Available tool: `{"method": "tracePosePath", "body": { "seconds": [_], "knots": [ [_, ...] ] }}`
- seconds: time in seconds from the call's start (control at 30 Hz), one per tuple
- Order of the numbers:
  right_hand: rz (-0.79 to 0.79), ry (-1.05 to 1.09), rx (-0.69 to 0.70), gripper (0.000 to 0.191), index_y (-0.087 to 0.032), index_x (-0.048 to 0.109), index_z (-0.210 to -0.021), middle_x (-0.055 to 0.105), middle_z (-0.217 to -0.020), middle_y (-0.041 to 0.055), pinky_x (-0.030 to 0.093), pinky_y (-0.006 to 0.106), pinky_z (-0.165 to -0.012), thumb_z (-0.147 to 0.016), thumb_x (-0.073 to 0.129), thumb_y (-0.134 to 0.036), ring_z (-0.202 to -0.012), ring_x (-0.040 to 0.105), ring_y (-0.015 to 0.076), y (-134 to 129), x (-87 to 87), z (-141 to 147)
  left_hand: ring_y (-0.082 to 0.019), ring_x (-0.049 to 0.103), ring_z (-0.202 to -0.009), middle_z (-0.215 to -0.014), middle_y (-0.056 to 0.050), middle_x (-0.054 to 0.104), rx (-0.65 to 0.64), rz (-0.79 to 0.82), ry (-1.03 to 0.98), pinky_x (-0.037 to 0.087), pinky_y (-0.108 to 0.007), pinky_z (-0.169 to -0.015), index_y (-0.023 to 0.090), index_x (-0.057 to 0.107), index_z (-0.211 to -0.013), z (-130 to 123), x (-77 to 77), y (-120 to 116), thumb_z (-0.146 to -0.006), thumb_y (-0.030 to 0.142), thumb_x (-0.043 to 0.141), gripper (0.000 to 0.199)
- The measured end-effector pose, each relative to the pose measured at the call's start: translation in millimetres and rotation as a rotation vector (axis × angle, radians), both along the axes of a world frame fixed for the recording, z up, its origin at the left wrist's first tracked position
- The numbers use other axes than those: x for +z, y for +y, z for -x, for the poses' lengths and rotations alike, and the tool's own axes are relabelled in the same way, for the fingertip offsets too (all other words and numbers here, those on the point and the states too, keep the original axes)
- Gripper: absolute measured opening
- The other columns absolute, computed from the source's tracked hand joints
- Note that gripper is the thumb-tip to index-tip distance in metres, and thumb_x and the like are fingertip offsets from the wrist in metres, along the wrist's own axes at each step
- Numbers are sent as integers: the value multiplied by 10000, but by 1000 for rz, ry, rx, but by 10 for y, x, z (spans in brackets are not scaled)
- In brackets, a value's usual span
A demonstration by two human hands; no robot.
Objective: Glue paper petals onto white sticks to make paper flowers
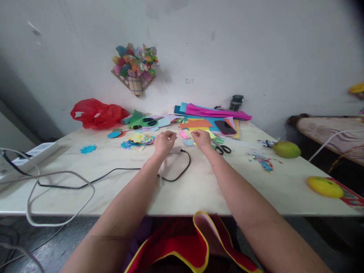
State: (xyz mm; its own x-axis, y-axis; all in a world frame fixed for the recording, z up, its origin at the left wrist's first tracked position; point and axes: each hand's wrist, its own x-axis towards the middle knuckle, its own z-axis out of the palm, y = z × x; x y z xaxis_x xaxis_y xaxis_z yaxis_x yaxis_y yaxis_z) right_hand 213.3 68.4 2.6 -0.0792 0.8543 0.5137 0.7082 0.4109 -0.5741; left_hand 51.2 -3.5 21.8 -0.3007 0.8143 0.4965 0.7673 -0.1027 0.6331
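My left hand (165, 142) is closed in a pinch above the table, beside a pile of paper flowers (138, 138). What its fingertips hold, if anything, is too small to make out. Opposite it, my right hand (202, 138) pinches what looks like a pale yellow paper piece (188, 133). Under and beside my left hand lies a white corded tool (175, 150), partly hidden, with a translucent stick (161, 175) near it. Black-handled scissors (223, 149) rest just right of my right wrist. Small paper cutouts (188, 142) lie between the hands.
Coloured sheets (199, 123), a phone (224, 127) and a red plastic bag (98, 113) line the back. A black cable (113, 171) runs left to a power strip (31, 155). A green mango (287, 149) and a yellow one (325, 186) sit at right.
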Motion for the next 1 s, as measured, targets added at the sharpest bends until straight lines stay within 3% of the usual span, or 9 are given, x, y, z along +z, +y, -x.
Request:
{"method": "tracePosePath", "body": {
  "seconds": [0.1, 0.2, 0.33, 0.43, 0.57, 0.7, 0.8, 0.87, 1.0],
  "knots": [
    [55, 111, 71, 278, -166, 665, -902, 682, -781, 31, 427, 223, -625, -797, 450, -306, -634, 603, 129, 33, -12, 20, -181, 614, -768, -760, -39, 693, 25, -70, -39, 418, -257, -675, 201, 666, -757, -14, 48, -34, -761, 399, 478, 273],
    [17, 106, 85, 298, -152, 656, -920, 679, -782, 40, 427, 221, -635, -816, 428, -314, -647, 603, 129, -1, 6, 28, -115, 566, -500, -721, -55, 687, -197, 12, -258, 401, -226, -516, 157, 639, -781, -34, 27, -23, -773, 468, 441, 369],
    [-238, -134, 120, 320, -175, 643, -964, 657, -972, 65, 390, 251, -752, -861, 374, -312, -863, 580, 159, -181, 83, 50, -62, 455, -345, -738, -99, 683, -381, 173, -537, 297, -212, -373, 114, 600, -838, -57, -14, 9, -743, 588, 430, 513],
    [-425, -427, 292, 356, -170, 637, -968, 639, -1017, 88, 332, 303, -829, -895, 303, -270, -937, 541, 184, -311, 143, 120, -86, 506, -382, -676, -103, 663, -429, 208, -731, 290, -212, -356, 104, 572, -810, -51, -34, 31, -710, 619, 463, 535],
    [-545, -498, 434, 328, -154, 634, -953, 611, -1053, 107, 328, 338, -832, -885, 339, -280, -937, 521, 204, -439, 210, 240, -111, 543, -402, -455, -5, 533, -385, 57, -884, 320, -187, -360, 123, 518, -647, 3, -80, 68, -630, 460, 626, 354],
    [-550, -327, 492, 371, -130, 596, -1032, 578, -1096, 123, 341, 353, -865, -862, 387, -386, -1011, 487, 214, -884, 191, 242, -134, 585, -450, -561, -29, 606, -211, -169, -914, 348, -193, -374, 124, 546, -707, 61, -78, 74, -660, 395, 582, 277],
    [-550, -577, 898, 361, -206, 552, -1116, 504, -1239, 64, 265, 375, -959, -882, 342, -383, -1115, 428, 185, -1379, 60, 164, -142, 601, -474, -662, -85, 657, -208, -224, -906, 341, -194, -373, 112, 563, -741, 52, -40, 58, -686, 419, 547, 312],
    [-506, -718, 1040, 389, -234, 464, -1226, 404, -1347, 39, 208, 384, -994, -903, 291, -366, -1206, 341, 165, -1597, -31, 121, -141, 600, -466, -669, -93, 664, -239, -238, -873, 337, -189, -369, 112, 559, -752, 25, -18, 49, -687, 440, 547, 334],
    [-429, -798, 999, 428, -196, 469, -1221, 415, -1332, 82, 240, 392, -960, -876, 353, -421, -1208, 322, 208, -1622, -93, 97, -138, 593, -443, -630, -93, 662, -315, -208, -817, 342, -186, -367, 109, 551, -760, -4, -5, 42, -687, 485, 549, 384]
  ]
}}
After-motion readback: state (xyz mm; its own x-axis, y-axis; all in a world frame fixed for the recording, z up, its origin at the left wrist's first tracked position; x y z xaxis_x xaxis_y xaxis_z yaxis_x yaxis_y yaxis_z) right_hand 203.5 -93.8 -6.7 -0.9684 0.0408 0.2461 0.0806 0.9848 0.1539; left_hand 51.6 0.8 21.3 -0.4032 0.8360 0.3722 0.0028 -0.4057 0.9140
